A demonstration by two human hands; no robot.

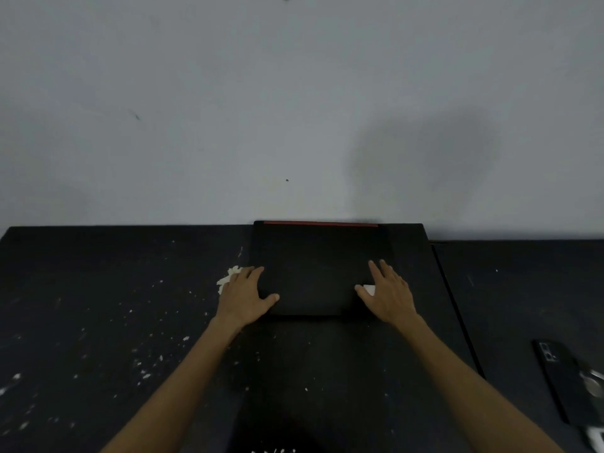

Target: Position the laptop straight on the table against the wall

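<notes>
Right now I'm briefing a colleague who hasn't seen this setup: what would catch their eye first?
Both hands, left and right, lie flat on a closed black laptop whose red-striped rear edge meets the grey wall. White flecks dot the dark table on the left; a black phone lies far right.

A closed black laptop (322,269) lies square on the bench (98,305), its rear edge touching the wall (228,109). The left hand (243,294) rests flat on the laptop's near left corner, the right hand (389,294) on its near right corner. A dark phone (565,380) lies well right of the laptop.

Two bare forearms and hands (389,292) (no sleeves, rings or watch).
</notes>
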